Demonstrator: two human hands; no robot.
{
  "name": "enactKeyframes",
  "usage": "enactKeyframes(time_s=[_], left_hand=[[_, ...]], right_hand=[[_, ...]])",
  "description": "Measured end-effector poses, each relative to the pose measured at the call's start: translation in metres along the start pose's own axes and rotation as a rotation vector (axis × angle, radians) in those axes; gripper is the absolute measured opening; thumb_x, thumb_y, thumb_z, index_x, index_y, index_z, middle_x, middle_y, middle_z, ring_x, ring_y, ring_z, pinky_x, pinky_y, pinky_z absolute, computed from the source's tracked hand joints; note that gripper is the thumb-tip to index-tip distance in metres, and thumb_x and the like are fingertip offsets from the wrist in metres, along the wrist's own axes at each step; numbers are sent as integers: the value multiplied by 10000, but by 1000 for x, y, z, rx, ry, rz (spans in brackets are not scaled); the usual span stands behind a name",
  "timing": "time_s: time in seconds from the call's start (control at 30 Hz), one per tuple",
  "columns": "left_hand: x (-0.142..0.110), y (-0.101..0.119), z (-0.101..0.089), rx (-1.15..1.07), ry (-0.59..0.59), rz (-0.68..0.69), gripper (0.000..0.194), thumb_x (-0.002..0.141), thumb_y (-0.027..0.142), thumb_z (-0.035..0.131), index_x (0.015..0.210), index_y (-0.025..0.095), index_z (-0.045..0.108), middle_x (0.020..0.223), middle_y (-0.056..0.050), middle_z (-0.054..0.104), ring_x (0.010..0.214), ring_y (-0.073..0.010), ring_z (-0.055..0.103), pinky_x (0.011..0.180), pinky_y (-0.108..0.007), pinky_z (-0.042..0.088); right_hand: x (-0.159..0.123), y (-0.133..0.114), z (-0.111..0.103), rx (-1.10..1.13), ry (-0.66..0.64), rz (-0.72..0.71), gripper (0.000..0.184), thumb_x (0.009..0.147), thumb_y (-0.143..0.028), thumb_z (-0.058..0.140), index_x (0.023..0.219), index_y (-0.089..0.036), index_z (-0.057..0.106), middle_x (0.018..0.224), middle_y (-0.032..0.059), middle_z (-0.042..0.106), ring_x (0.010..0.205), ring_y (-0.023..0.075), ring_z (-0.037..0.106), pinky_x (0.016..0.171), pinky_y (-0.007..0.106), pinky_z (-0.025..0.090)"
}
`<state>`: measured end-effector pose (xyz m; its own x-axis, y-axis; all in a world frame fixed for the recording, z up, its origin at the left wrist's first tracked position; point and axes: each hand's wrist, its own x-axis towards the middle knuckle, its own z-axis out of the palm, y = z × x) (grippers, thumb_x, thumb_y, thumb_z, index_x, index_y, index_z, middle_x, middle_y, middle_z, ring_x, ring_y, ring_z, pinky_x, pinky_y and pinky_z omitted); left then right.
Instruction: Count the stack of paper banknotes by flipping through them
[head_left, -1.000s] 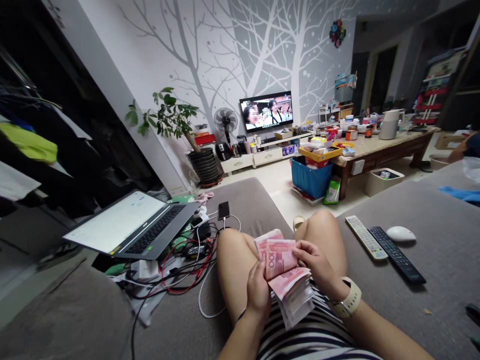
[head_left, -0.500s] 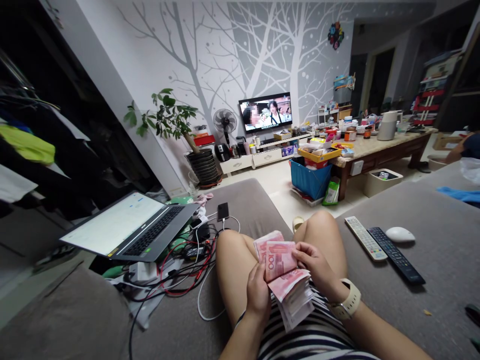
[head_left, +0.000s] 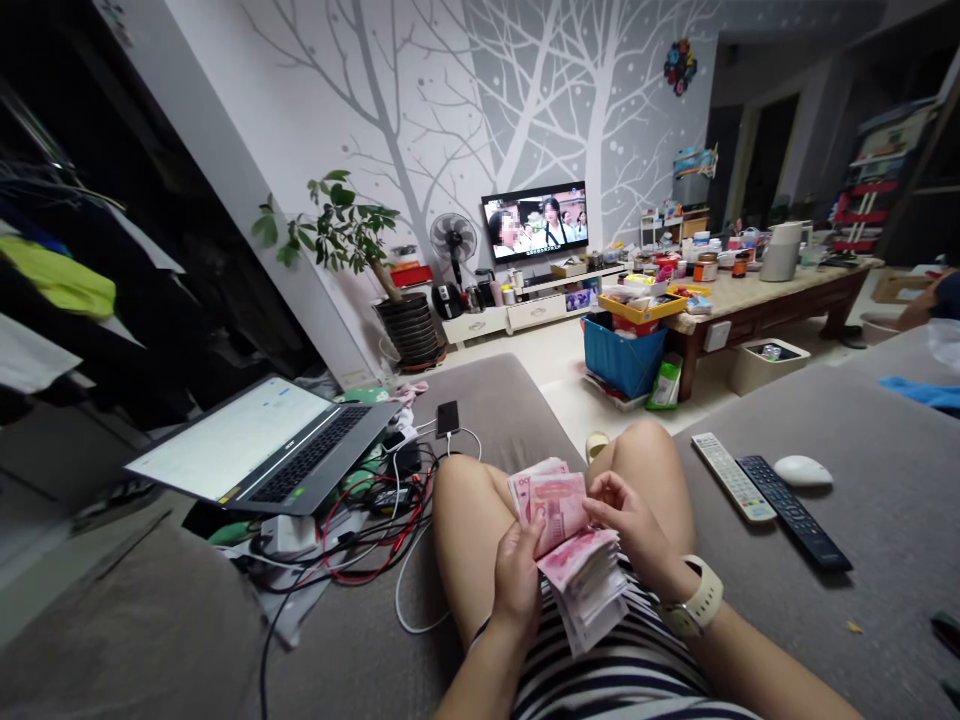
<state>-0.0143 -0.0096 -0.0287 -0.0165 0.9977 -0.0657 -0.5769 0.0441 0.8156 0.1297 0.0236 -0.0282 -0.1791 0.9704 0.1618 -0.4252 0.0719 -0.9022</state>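
I sit on a grey sofa with a thick stack of pink banknotes (head_left: 571,553) over my lap. My left hand (head_left: 517,577) grips the stack from below, thumb pressed on the upper notes. My right hand (head_left: 628,525), with a pale watch on its wrist, pinches the right edge of the top note, which is folded upward. The lower part of the stack fans out and droops toward my striped shirt.
An open laptop (head_left: 262,450) sits at the left above a tangle of cables (head_left: 360,530) and a phone (head_left: 448,418). Two remotes (head_left: 765,495) and a white mouse (head_left: 802,470) lie on the sofa at the right. A cluttered low table (head_left: 757,295) and a television (head_left: 534,222) stand beyond.
The top note has been pushed further up and back, so its printed face is less visible. Both hands stay in place on the stack.
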Motion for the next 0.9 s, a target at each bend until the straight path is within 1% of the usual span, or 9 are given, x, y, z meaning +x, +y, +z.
enactKeyframes(time_s=[0.1, 0.2, 0.33, 0.47, 0.57, 0.67, 0.83, 0.9], left_hand=[[-1, 1, 0, 14, -31, -9, 463, 716, 303, 650, 1135, 112, 601, 943, -132, 715, 901, -276, 657, 828, -395, 486], [-2, 2, 0, 23, -36, -1, 443, 714, 286, 656, 1119, 115, 608, 956, -131, 712, 905, -270, 656, 829, -387, 484], [-3, 3, 3, 26, -30, -6, 404, 721, 289, 644, 1093, 131, 625, 929, -113, 720, 885, -259, 661, 825, -382, 482], [-1, 2, 3, 34, 50, 21, 382, 695, 326, 651, 1015, 118, 666, 877, -105, 728, 859, -260, 665, 818, -381, 483], [2, -1, -2, 63, 124, 86, 337, 702, 343, 631, 935, 108, 692, 860, -97, 729, 876, -255, 657, 834, -374, 474], [5, -3, -8, 102, 169, 137, 326, 708, 347, 619, 914, 108, 698, 871, -92, 728, 904, -252, 647, 865, -377, 458], [7, -3, -11, 164, 230, 149, 346, 683, 381, 632, 887, 111, 708, 878, -92, 727, 931, -249, 636, 899, -371, 435], [7, -3, -11, 177, 235, 147, 344, 676, 384, 637, 871, 111, 709, 883, -94, 727, 928, -249, 635, 892, -368, 439]], right_hand=[[-1, -3, 1, -4, -10, 1, 328, 661, -410, 719, 714, -180, 491, 630, -42, 481, 558, 100, 410, 527, 224, 319], [-3, -4, 1, -21, -35, 34, 324, 706, -423, 674, 659, -173, 473, 583, -51, 427, 521, 86, 341, 490, 219, 263], [-4, -7, 2, -38, -49, 41, 346, 738, -417, 643, 601, -171, 443, 535, -61, 358, 493, 77, 265, 462, 220, 201], [-5, -8, 3, -37, -53, 51, 353, 740, -425, 640, 591, -175, 440, 519, -62, 347, 479, 76, 250, 449, 223, 187], [-5, -6, 2, -26, -60, 62, 364, 745, -442, 631, 590, -176, 437, 512, -65, 337, 466, 73, 237, 439, 226, 169], [-5, -5, 2, 9, -78, 65, 371, 759, -441, 619, 586, -176, 424, 503, -70, 317, 461, 69, 216, 438, 229, 145], [-5, -4, 1, 50, -102, 63, 360, 770, -413, 617, 590, -174, 416, 504, -72, 315, 465, 66, 203, 448, 234, 123], [-4, -3, 0, 57, -104, 61, 359, 774, -415, 612, 593, -174, 417, 501, -74, 314, 462, 66, 200, 449, 236, 117]])
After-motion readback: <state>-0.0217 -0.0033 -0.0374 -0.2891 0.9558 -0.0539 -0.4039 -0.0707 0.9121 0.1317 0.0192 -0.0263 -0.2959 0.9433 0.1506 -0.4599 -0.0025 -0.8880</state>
